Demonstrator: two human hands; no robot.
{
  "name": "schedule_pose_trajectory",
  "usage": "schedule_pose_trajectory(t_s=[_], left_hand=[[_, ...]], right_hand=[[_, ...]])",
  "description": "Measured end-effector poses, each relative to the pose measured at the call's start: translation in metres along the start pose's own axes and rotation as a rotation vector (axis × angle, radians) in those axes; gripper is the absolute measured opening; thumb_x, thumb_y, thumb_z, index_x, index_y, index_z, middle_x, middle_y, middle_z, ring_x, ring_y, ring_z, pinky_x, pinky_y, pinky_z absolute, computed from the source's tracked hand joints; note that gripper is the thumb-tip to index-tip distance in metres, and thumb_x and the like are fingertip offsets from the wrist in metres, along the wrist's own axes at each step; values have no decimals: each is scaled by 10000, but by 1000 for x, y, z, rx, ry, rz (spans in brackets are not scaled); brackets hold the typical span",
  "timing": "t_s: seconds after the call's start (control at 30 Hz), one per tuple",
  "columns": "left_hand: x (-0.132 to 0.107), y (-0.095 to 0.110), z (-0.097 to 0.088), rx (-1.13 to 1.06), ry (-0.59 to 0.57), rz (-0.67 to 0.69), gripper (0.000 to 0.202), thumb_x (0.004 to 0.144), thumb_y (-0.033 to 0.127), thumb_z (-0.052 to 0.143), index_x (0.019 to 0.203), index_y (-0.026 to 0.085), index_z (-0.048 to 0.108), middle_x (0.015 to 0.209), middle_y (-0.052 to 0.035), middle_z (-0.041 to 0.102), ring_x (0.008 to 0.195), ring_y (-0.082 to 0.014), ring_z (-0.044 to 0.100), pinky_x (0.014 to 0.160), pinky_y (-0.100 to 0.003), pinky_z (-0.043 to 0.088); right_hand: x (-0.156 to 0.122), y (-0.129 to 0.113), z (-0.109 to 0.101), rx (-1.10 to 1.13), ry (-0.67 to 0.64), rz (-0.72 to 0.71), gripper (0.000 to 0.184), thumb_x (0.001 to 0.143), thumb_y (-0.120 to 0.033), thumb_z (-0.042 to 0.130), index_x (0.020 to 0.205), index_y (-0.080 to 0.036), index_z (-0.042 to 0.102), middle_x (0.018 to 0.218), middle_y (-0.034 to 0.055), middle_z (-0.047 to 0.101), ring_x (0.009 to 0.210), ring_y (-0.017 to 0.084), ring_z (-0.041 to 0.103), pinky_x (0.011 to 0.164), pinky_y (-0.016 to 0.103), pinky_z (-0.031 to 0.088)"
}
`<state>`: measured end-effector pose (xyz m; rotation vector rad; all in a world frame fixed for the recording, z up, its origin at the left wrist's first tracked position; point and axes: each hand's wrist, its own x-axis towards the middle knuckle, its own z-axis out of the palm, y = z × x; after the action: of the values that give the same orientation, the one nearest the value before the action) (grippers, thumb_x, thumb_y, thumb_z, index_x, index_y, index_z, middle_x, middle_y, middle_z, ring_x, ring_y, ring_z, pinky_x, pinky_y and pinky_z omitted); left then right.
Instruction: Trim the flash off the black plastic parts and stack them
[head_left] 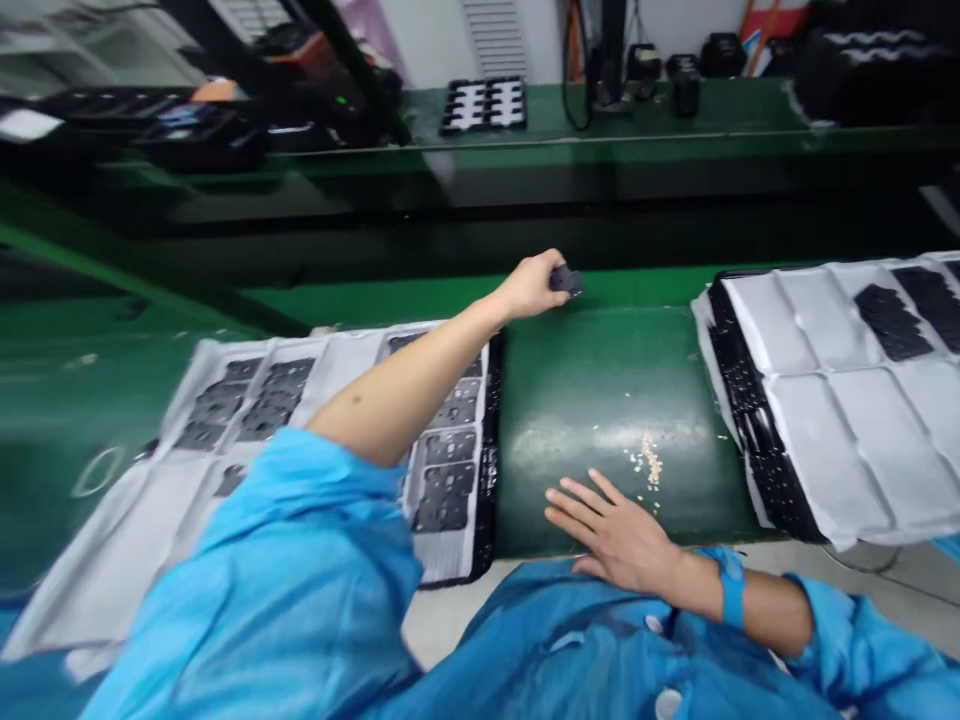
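Observation:
My left hand (pixel 531 284) reaches out over the far side of the green work surface, its fingers closed on a small black plastic part (pixel 566 281). My right hand (pixel 619 532) lies palm down near the front edge, fingers spread and nothing in them. Just beyond its fingertips, small pale bits (pixel 649 466) are scattered on the green surface (pixel 570 390). Under my left forearm is a tray with white lining (pixel 341 365) whose compartments hold several flat black parts (pixel 444 497); the arm and sleeve hide some of it.
On the right stands a stack of black trays (pixel 761 450) topped with white lining (pixel 847 440) and several dark parts (pixel 892 322). A raised green shelf (pixel 570 140) runs along the back, carrying a small black-and-white tray (pixel 484 104) and dark devices (pixel 684 85). A green post (pixel 150 270) slants at left.

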<state>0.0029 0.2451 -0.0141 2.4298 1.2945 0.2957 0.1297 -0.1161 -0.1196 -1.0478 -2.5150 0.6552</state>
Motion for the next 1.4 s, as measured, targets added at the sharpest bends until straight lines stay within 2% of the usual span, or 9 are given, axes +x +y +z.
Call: schedule_pose_trajectory(t_s=[0.13, 0.27, 0.47, 0.6, 0.7, 0.83, 1.07, 1.27, 1.4], left_hand=[[-18, -7, -4, -87, 31, 46, 333, 776, 281, 744, 1058, 178, 599, 950, -35, 695, 879, -217, 659, 814, -314, 507], [-30, -12, -9, -159, 23, 67, 337, 752, 357, 737, 1008, 206, 578, 916, -23, 695, 847, -221, 667, 784, -323, 502], [-37, -5, -9, -228, 42, 66, 367, 719, 428, 736, 973, 222, 569, 895, -26, 697, 836, -231, 663, 765, -333, 520], [-40, -2, -6, -243, 23, 73, 369, 720, 450, 734, 961, 221, 573, 878, -17, 689, 820, -221, 652, 761, -329, 528], [-47, 0, 0, -207, -28, 82, 354, 748, 459, 706, 977, 224, 574, 897, -25, 689, 832, -233, 657, 774, -344, 529], [-62, 16, 24, -172, -215, 160, 325, 803, 428, 662, 1044, 224, 585, 970, -50, 731, 901, -264, 706, 825, -367, 542], [-76, 53, 64, -105, -473, 334, 244, 797, 244, 644, 1041, 224, 635, 1044, -69, 750, 969, -281, 731, 872, -363, 556], [-76, 55, 55, -39, -549, 411, 383, 820, 250, 636, 1196, 204, 693, 1193, -118, 686, 1111, -310, 712, 1007, -404, 562], [-80, 66, 37, -89, -479, 424, 496, 929, 323, 603, 1413, 226, 650, 1247, -122, 678, 1159, -310, 693, 1055, -415, 546]], right_hand=[[-5, 29, -14, -58, 13, 92, 847, 993, -541, 778, 1693, -196, 448, 1748, 121, 461, 1667, 336, 368, 1398, 615, 220], [-8, 44, -39, -138, 47, 195, 795, 1041, -477, 722, 1696, -135, 429, 1763, 159, 421, 1682, 340, 334, 1400, 623, 203], [55, 67, -59, -144, 198, 332, 681, 1070, -379, 678, 1680, -161, 468, 1815, 136, 317, 1718, 341, 225, 1406, 635, 154], [62, 85, -62, -128, 204, 412, 654, 1098, -386, 632, 1660, -88, 481, 1754, 217, 414, 1673, 357, 350, 1374, 628, 270], [29, 73, -56, -104, 212, 420, 657, 1084, -396, 652, 1658, -116, 499, 1748, 194, 435, 1665, 329, 374, 1375, 591, 306], [-11, 44, -51, -76, 254, 468, 566, 1095, -323, 609, 1618, -114, 555, 1700, 203, 515, 1616, 332, 466, 1338, 593, 393], [-13, 32, -52, -44, 361, 523, 467, 1056, -169, 590, 1520, -148, 639, 1560, 178, 673, 1514, 308, 595, 1299, 570, 471], [-11, 32, -43, 56, 547, 524, 430, 1018, -123, 597, 1430, -196, 693, 1475, 151, 721, 1443, 320, 646, 1262, 585, 511], [-2, 36, -53, 104, 712, 565, 428, 1070, -187, 549, 1489, -222, 630, 1430, 155, 721, 1334, 303, 702, 1159, 523, 600]])
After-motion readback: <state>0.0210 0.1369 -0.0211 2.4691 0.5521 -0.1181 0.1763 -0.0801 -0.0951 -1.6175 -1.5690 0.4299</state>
